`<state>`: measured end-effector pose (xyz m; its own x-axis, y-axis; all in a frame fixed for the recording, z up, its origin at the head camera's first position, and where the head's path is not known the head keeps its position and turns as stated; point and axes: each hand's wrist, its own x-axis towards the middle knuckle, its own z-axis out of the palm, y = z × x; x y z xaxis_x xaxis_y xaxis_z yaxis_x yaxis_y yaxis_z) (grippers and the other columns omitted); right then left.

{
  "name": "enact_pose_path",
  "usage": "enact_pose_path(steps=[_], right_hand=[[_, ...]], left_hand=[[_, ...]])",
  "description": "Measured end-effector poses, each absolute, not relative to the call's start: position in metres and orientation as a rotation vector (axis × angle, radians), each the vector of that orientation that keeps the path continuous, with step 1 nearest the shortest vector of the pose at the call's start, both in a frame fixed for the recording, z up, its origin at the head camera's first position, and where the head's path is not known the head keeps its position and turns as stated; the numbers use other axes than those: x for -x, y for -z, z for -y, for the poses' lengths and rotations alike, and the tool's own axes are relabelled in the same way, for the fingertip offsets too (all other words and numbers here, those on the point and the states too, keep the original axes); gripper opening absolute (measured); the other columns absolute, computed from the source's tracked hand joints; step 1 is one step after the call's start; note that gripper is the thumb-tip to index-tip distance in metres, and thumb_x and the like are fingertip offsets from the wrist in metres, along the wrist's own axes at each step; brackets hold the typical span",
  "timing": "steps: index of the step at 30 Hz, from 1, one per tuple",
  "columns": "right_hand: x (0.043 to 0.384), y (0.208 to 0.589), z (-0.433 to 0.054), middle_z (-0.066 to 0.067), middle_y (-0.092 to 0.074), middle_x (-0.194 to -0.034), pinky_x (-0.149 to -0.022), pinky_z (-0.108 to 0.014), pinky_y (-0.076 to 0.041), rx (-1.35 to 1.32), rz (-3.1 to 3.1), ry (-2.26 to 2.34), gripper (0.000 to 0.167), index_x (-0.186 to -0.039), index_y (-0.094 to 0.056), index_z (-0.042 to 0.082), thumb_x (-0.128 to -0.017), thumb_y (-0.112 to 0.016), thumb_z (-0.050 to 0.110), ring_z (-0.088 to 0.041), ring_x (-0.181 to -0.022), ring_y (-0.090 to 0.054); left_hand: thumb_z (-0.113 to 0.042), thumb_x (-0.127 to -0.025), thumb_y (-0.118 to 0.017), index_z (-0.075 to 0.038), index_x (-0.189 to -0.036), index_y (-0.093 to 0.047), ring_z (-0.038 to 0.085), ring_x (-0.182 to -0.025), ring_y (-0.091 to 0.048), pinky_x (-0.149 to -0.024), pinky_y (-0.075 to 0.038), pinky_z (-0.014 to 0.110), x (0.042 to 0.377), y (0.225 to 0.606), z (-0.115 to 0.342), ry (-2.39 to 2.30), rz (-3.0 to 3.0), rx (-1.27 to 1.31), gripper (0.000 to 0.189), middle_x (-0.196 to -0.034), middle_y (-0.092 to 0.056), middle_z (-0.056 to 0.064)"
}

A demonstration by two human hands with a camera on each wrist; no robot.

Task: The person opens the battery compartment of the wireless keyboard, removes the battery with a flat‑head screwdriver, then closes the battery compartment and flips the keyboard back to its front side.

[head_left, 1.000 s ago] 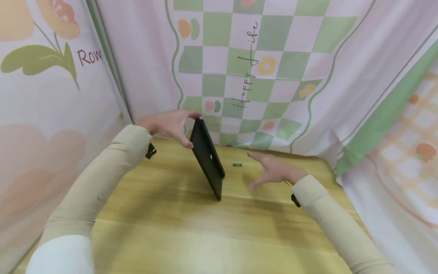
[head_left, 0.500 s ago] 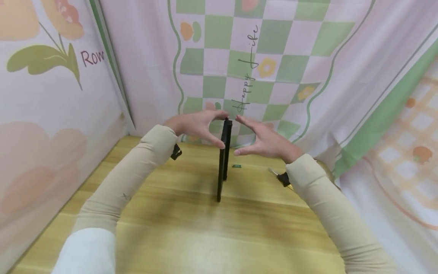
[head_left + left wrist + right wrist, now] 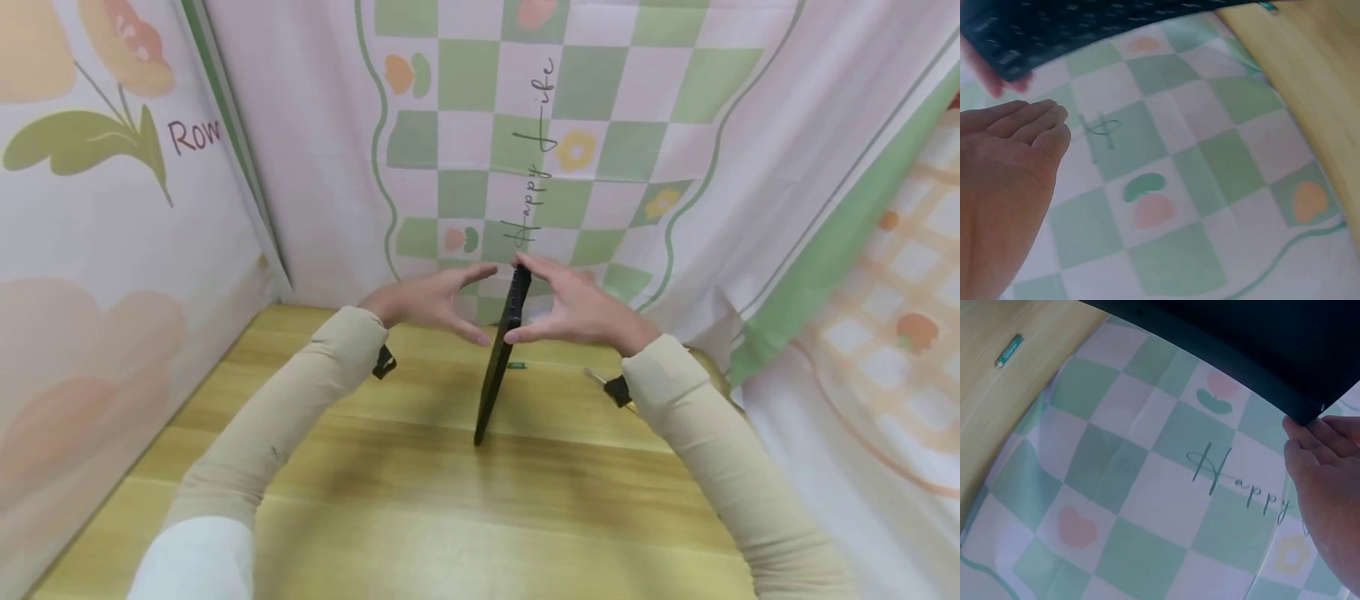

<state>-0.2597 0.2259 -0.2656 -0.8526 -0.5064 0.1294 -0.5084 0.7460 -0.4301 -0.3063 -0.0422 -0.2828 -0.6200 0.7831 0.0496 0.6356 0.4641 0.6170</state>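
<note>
A black keyboard (image 3: 495, 383) stands on its end on the wooden table, tilted slightly to the right at the top. Rows of keys face the left wrist camera, while the right wrist view shows the keyboard's plain black back (image 3: 1260, 350). My right hand (image 3: 581, 308) grips its upper end between thumb and fingers. Just left of the keyboard is my left hand (image 3: 435, 304), thumb and fingers spread apart and holding nothing. In the left wrist view, the left hand (image 3: 1013, 150) has straight fingers below the keys.
A small green battery (image 3: 1009, 351) lies on the table (image 3: 375, 533) behind the keyboard. Near the right wrist, a tool with a metal shaft (image 3: 593, 375) and a yellow part is mostly hidden. Printed cloth (image 3: 465, 75) hangs behind and at both sides.
The left hand carried the keyboard's top rightward, then let go. The right hand came up from over the table and took hold of the upper end, which now leans right.
</note>
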Motion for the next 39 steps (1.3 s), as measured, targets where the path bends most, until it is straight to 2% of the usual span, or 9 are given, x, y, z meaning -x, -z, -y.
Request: enact_pose_path(steps=[5, 12, 16, 21, 26, 29, 35, 38, 39], right_hand=[[0.254, 0.261, -0.248, -0.004, -0.023, -0.177, -0.131, -0.062, -0.025, -0.823, 2.982, -0.674, 0.129, -0.171, -0.012, 0.018, -0.077, -0.089, 0.062, -0.033, -0.164, -0.022], [0.242, 0.261, -0.291, -0.016, -0.027, -0.174, -0.128, -0.067, -0.027, -0.841, 3.019, -0.549, 0.130, -0.170, -0.015, 0.010, -0.075, -0.093, 0.052, -0.044, -0.159, -0.030], [0.234, 0.265, -0.314, -0.021, -0.028, -0.173, -0.125, -0.069, -0.031, -0.805, 3.048, -0.511, 0.131, -0.169, -0.018, 0.007, -0.073, -0.095, 0.049, -0.047, -0.156, -0.033], [0.225, 0.271, -0.333, -0.023, -0.029, -0.172, -0.123, -0.070, -0.032, -0.804, 3.064, -0.512, 0.134, -0.169, -0.017, 0.004, -0.071, -0.096, 0.051, -0.049, -0.154, -0.036], [0.224, 0.279, -0.341, -0.025, -0.028, -0.172, -0.123, -0.071, -0.030, -0.810, 3.077, -0.522, 0.135, -0.169, -0.015, 0.004, -0.071, -0.095, 0.053, -0.051, -0.154, -0.033], [0.226, 0.286, -0.343, -0.026, -0.029, -0.171, -0.123, -0.070, -0.032, -0.794, 3.090, -0.510, 0.136, -0.168, -0.017, 0.001, -0.070, -0.095, 0.054, -0.051, -0.154, -0.035], [0.230, 0.312, -0.346, -0.032, -0.029, -0.169, -0.122, -0.069, -0.034, -0.758, 3.138, -0.495, 0.140, -0.166, -0.020, -0.005, -0.066, -0.096, 0.057, -0.054, -0.151, -0.038], [0.234, 0.333, -0.347, -0.033, -0.029, -0.168, -0.121, -0.067, -0.038, -0.766, 3.153, -0.501, 0.139, -0.165, -0.018, -0.007, -0.067, -0.096, 0.053, -0.048, -0.131, -0.060], [0.235, 0.341, -0.346, -0.034, -0.036, -0.164, -0.116, -0.065, -0.045, -0.768, 3.161, -0.518, 0.138, -0.165, -0.017, -0.008, -0.068, -0.096, 0.050, -0.046, -0.118, -0.067]], left_hand=[[-0.057, -0.077, -0.090, -0.013, -0.171, -0.011, 0.031, -0.165, -0.018, -0.134, -0.019, 0.056, 0.315, 0.325, 0.049, -0.811, -2.470, -1.160, 0.130, -0.179, -0.014, 0.007], [-0.049, -0.076, -0.094, -0.012, -0.171, -0.008, 0.033, -0.165, -0.016, -0.135, -0.017, 0.055, 0.309, 0.398, 0.045, -0.728, -2.429, -1.028, 0.133, -0.179, -0.010, 0.013], [-0.046, -0.072, -0.097, -0.006, -0.170, -0.007, 0.035, -0.165, -0.017, -0.135, -0.017, 0.053, 0.304, 0.435, 0.032, -0.724, -2.375, -1.016, 0.139, -0.178, -0.012, 0.017], [-0.036, -0.063, -0.102, -0.003, -0.167, -0.019, 0.032, -0.157, -0.035, -0.134, -0.024, 0.050, 0.302, 0.470, 0.014, -0.842, -2.326, -1.045, 0.137, -0.170, -0.033, 0.017], [-0.020, -0.056, -0.103, -0.006, -0.159, -0.034, 0.028, -0.142, -0.049, -0.129, -0.034, 0.049, 0.301, 0.482, 0.007, -0.972, -2.315, -1.049, 0.124, -0.155, -0.049, 0.011], [-0.018, -0.055, -0.101, -0.007, -0.160, -0.033, 0.029, -0.142, -0.049, -0.128, -0.035, 0.051, 0.301, 0.480, 0.017, -0.974, -2.324, -1.017, 0.126, -0.156, -0.047, 0.012], [-0.030, -0.061, -0.100, -0.001, -0.164, -0.024, 0.038, -0.153, -0.040, -0.129, -0.031, 0.057, 0.308, 0.466, 0.056, -0.882, -2.467, -1.011, 0.132, -0.167, -0.036, 0.019], [-0.033, -0.062, -0.101, 0.001, -0.165, -0.023, 0.040, -0.157, -0.033, -0.131, -0.027, 0.057, 0.313, 0.458, 0.077, -0.896, -2.529, -1.021, 0.133, -0.171, -0.031, 0.020], [-0.032, -0.062, -0.101, 0.001, -0.165, -0.023, 0.040, -0.159, -0.031, -0.131, -0.026, 0.058, 0.314, 0.456, 0.083, -0.913, -2.535, -1.020, 0.133, -0.172, -0.030, 0.020]])
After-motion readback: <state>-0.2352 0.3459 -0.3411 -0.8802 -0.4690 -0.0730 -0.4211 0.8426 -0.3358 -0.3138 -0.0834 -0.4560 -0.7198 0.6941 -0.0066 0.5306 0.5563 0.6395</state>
